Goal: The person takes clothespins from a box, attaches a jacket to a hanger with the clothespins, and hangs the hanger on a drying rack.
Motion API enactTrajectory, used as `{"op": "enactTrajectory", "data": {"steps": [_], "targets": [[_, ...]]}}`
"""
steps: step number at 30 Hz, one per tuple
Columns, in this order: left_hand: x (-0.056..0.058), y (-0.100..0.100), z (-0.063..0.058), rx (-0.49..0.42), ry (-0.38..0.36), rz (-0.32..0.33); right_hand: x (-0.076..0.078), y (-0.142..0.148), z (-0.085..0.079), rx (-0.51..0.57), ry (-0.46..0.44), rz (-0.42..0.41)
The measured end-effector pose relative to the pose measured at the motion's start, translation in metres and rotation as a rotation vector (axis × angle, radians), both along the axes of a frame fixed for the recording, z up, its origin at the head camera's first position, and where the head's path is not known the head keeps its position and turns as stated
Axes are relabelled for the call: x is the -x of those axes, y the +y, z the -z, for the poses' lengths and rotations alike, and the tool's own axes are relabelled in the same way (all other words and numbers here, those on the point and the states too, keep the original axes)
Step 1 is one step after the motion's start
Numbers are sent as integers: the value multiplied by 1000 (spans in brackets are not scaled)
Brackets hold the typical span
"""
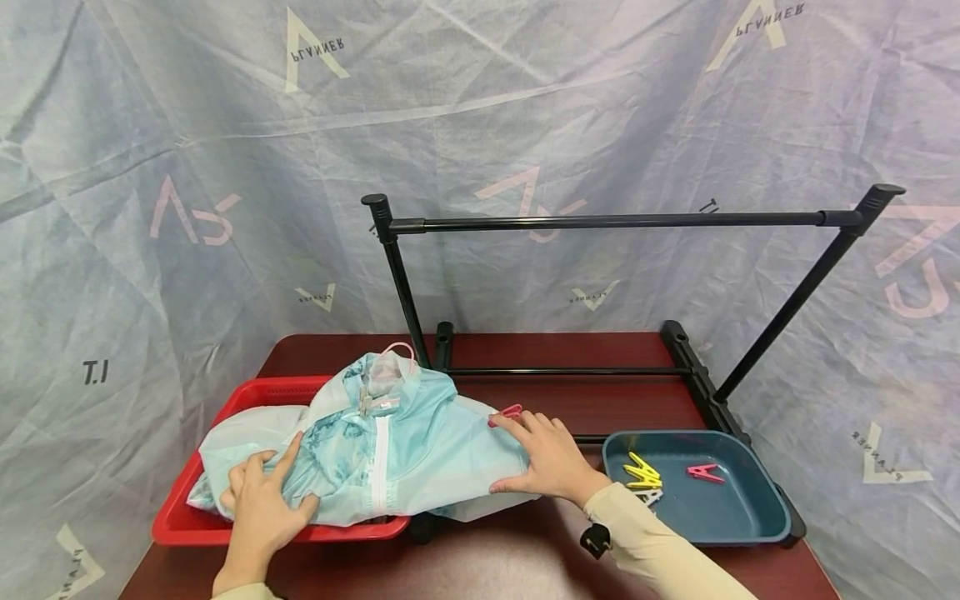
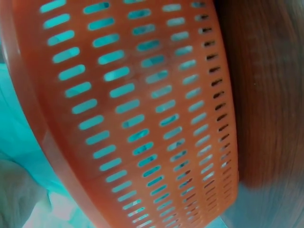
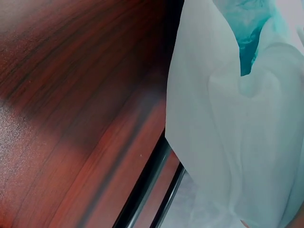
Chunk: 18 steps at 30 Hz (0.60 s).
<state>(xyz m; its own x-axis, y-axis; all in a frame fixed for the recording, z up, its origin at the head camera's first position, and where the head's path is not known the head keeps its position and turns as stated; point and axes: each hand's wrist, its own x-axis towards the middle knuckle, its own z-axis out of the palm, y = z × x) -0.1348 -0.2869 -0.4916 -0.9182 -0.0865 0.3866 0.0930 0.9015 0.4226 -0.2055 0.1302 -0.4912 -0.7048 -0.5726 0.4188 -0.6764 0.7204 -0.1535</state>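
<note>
A light-blue zip jacket [image 1: 450, 450] with a white front zipper lies partly over a red basket [image 1: 243, 390]; its right part hangs past the basket's rim. A pink hanger hook [image 1: 401, 346] stands up at its collar. My left hand [image 1: 266, 508] rests on the jacket's left side with fingers spread. On the right side, my right hand [image 1: 551, 458] touches the fabric, thumb and fingers apart. A pink clothespin [image 1: 512, 411] shows by its fingertips; whether it grips the cloth is hidden. The right wrist view shows the pale fabric [image 3: 213, 109] draping over the table.
Behind the jacket stands a black clothes rack [image 1: 622, 221] with a high crossbar and low base bars. At the right, a blue tray [image 1: 750, 517] holds yellow clothespins [image 1: 641, 472], a pink clothespin [image 1: 706, 473] and a white one [image 1: 649, 497]. The table [image 1: 510, 558] is dark red wood.
</note>
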Motion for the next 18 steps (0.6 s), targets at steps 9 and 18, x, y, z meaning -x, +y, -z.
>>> {"op": "enactTrajectory", "data": {"steps": [9, 18], "targets": [[0, 0, 0, -2, -9, -1, -3, -2, -3, 1, 27, -20], [-2, 1, -3, -7, -60, 1, -4, -3, -5, 18, 76, -31]]}}
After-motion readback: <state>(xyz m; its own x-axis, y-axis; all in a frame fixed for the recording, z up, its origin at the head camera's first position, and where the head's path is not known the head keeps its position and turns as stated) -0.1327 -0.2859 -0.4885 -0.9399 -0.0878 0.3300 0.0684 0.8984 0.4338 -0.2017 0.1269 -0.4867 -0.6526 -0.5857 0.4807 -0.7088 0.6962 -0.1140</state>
